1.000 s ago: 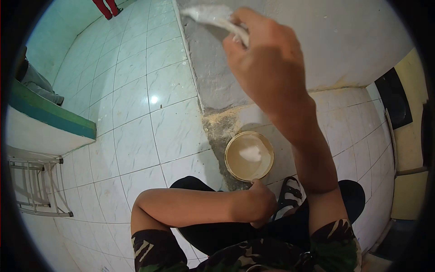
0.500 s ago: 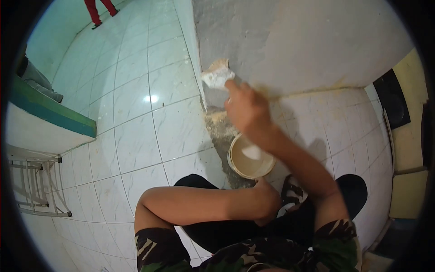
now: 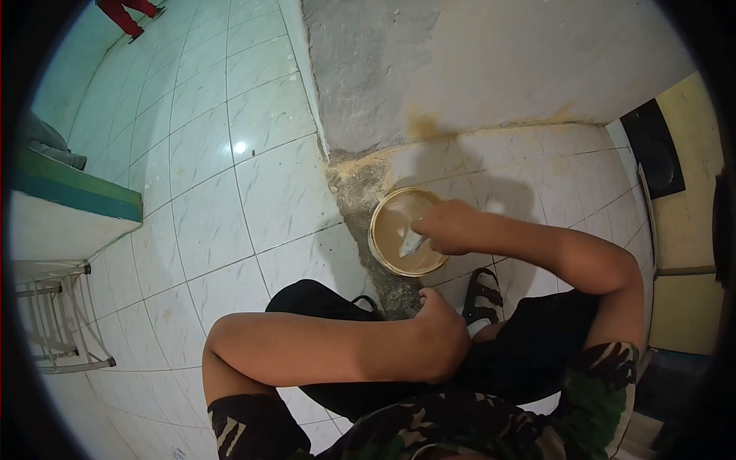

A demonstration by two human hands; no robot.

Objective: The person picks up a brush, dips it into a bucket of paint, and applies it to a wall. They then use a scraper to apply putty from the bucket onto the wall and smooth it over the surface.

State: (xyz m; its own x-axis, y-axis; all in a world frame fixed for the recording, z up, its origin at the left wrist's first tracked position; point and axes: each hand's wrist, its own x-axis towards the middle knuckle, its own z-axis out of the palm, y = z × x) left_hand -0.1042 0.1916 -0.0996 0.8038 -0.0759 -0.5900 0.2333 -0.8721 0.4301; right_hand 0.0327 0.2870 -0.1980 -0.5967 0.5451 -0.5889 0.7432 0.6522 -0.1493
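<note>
My right hand is closed around a white-smeared paintbrush, its head angled down inside a round cream bucket. Whitish residue coats the bucket's inner wall. Just below the near rim is my left hand, thumb raised and fingers loosely bent, with nothing visible in it. Its palm is hidden, and the forearm lies across my lap. Beyond the bucket stands a wall with a grey, rough patch at its corner.
The bucket stands on a strip of bare concrete between white floor tiles. A sandalled foot is close to its right. At left are a green-topped low wall and a metal rack. A person's red-trousered legs show far off.
My right hand has brought the paintbrush down from the wall corner into the bucket. My left hand has come off the bucket's near rim. The view has shifted slightly.
</note>
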